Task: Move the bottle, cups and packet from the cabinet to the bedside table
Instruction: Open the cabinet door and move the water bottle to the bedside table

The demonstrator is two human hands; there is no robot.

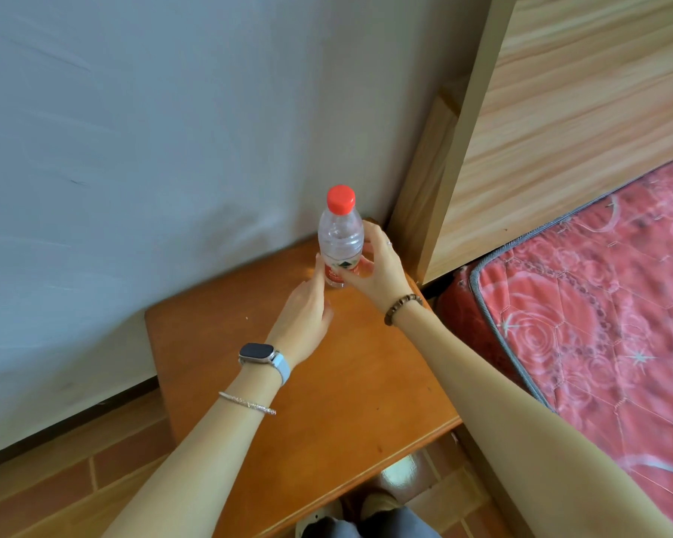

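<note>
A: Two grips on it?
B: Left grip (304, 316) touches the bottle (340, 234) with straight fingers; right grip (377, 266) curls round it.
A: Where?
B: Upright, red cap up, at the far right corner of the table (288, 401), near the wall (133, 149).

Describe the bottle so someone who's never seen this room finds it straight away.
Find the orange-brown bedside table between the grey wall and the bed. At its far corner the right hand grips an upright clear bottle. Its red cap sets it apart.
</note>
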